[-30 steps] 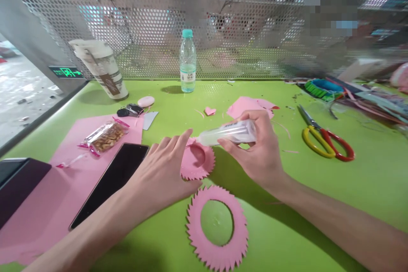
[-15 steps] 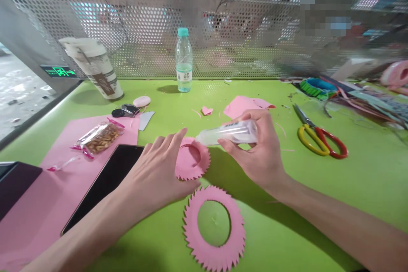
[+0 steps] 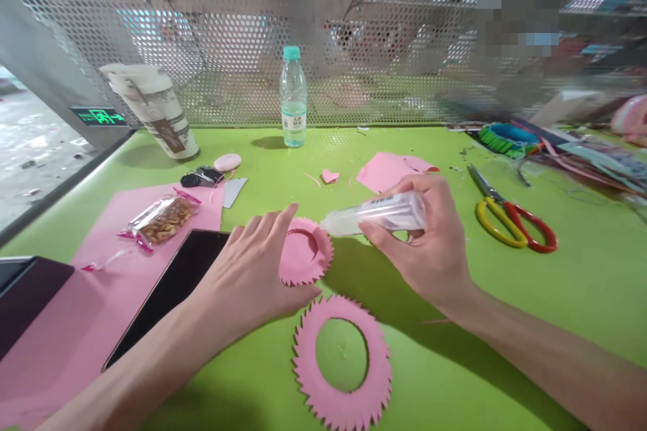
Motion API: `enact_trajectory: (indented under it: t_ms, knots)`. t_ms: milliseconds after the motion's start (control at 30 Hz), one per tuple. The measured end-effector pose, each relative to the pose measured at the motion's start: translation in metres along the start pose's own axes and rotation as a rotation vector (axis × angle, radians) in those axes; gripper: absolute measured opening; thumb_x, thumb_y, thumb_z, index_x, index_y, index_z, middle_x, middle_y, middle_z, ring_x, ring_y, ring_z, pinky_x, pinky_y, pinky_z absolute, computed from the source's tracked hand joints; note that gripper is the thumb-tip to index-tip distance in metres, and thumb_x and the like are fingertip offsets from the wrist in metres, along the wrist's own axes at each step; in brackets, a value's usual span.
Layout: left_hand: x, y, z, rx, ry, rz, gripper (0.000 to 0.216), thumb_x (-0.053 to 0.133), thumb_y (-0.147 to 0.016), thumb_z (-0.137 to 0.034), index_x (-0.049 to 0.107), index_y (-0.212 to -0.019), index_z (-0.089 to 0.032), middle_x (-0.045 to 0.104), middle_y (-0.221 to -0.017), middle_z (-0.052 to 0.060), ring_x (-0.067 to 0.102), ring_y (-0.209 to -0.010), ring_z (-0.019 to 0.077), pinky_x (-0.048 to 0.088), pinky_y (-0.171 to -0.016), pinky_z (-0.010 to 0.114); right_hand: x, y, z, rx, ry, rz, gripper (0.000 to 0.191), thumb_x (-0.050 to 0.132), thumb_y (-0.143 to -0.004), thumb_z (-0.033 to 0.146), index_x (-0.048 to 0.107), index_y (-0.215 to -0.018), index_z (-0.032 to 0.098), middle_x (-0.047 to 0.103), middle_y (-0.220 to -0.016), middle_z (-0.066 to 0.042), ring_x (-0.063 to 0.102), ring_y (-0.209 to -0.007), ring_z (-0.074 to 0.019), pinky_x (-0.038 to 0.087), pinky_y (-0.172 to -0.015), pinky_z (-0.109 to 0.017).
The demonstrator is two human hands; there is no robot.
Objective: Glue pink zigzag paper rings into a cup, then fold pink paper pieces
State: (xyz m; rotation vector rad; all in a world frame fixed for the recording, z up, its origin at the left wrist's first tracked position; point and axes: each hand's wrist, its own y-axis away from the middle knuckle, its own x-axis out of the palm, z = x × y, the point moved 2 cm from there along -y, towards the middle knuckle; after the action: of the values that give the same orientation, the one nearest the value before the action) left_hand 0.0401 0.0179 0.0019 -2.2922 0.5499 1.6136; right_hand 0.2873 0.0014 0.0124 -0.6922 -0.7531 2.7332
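My right hand (image 3: 427,249) grips a clear glue tube (image 3: 377,213), held sideways with its nozzle at the right edge of a small pink serrated disc (image 3: 306,259). My left hand (image 3: 253,273) lies flat with its fingers stretched out, holding down the left side of that disc on the green table (image 3: 505,323). A larger pink serrated ring (image 3: 344,363) with an open middle lies just in front of the disc, touched by neither hand.
A black phone (image 3: 169,289) and a snack packet (image 3: 162,219) lie on a pink sheet (image 3: 65,323) at left. Yellow and red scissors (image 3: 510,219) lie at right. A water bottle (image 3: 294,97), a paper cup (image 3: 154,111), pink scraps (image 3: 389,168) and craft clutter sit behind.
My right hand has drawn the glue tube slightly to the right, so the nozzle has moved from over the disc's edge to just beside it. The left hand stays on the disc.
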Motion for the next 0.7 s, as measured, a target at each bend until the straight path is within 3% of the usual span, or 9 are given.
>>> enact_trajectory:
  t_ms: [167, 433, 533, 700]
  knots:
    - [-0.001, 0.002, 0.002, 0.006, 0.031, 0.026, 0.103, 0.073, -0.083, -0.052, 0.026, -0.17, -0.022, 0.062, -0.152, 0.016, 0.056, -0.14, 0.0427, 0.047, -0.112, 0.059, 0.008, 0.0, -0.001, 0.011, 0.012, 0.035, 0.045, 0.087, -0.085, 0.034, 0.05, -0.11, 0.03, 0.068, -0.107, -0.004, 0.075, -0.091, -0.0249, 0.06, -0.064, -0.034]
    - [0.004, -0.002, 0.0, -0.017, 0.001, -0.056, 0.103, 0.074, -0.082, -0.058, 0.032, -0.167, -0.02, 0.062, -0.15, 0.017, 0.059, -0.133, 0.0428, 0.049, -0.107, 0.06, -0.001, 0.001, 0.002, 0.016, -0.047, 0.014, 0.041, 0.088, -0.082, 0.029, 0.054, -0.106, 0.029, 0.069, -0.098, -0.002, 0.071, -0.078, -0.0204, 0.056, -0.055, -0.029]
    - [0.003, -0.002, 0.001, -0.029, 0.004, -0.057, 0.11, 0.077, -0.078, -0.062, 0.031, -0.168, -0.02, 0.061, -0.15, 0.017, 0.059, -0.131, 0.0433, 0.049, -0.107, 0.062, -0.005, -0.004, -0.003, 0.148, -0.23, -0.039, 0.042, 0.09, -0.082, 0.031, 0.056, -0.108, 0.031, 0.068, -0.094, 0.001, 0.066, -0.065, -0.0162, 0.055, -0.048, -0.027]
    - [0.002, -0.003, 0.004, -0.047, 0.027, -0.083, 0.111, 0.079, -0.076, -0.066, 0.033, -0.167, -0.021, 0.062, -0.149, 0.017, 0.058, -0.132, 0.0451, 0.048, -0.109, 0.064, -0.002, -0.017, -0.011, 0.521, -0.652, -0.061, 0.044, 0.092, -0.082, 0.039, 0.064, -0.113, 0.029, 0.069, -0.079, 0.006, 0.061, -0.052, -0.0086, 0.056, -0.046, -0.018]
